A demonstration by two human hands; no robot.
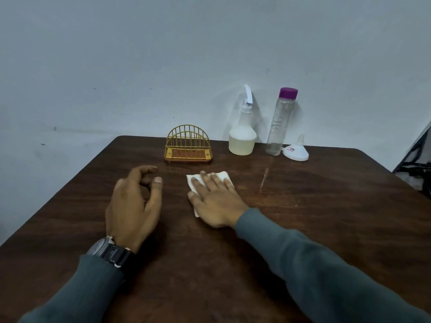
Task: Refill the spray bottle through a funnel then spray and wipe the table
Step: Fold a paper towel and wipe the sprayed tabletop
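Note:
My right hand (215, 199) lies flat with straight fingers on a white folded tissue (223, 176), pressing it onto the dark wooden table (326, 217). My left hand (134, 203) hovers to its left, fingers loosely curled, holding nothing. At the back stands the white spray bottle (242, 134), partly filled with pale liquid. To its right is a clear bottle (281, 123) with a purple cap. A white funnel (297, 151) sits mouth down beside that bottle.
A gold wire napkin holder (188, 145) stands at the back, just beyond my hands. A wet streak (264, 179) glistens on the wood right of the tissue. A pale wall rises behind the table. Dark equipment (417, 164) shows past the right edge.

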